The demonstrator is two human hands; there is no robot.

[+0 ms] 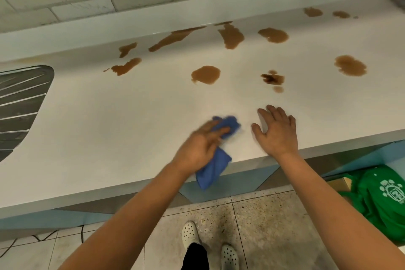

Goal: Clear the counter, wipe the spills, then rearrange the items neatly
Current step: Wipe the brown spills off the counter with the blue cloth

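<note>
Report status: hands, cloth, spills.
Left hand on crumpled blue cloth at counter edge. Right hand flat, empty. Brown liquid spills unwiped. Nothing blocking.

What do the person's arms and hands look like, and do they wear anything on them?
Both arms are bare up to the frame edge: no sleeves show. The left hand and right hand wear no gloves, and no rings, watch or bracelet can be seen. The left hand is blurred, so small details on it cannot be told.
</note>
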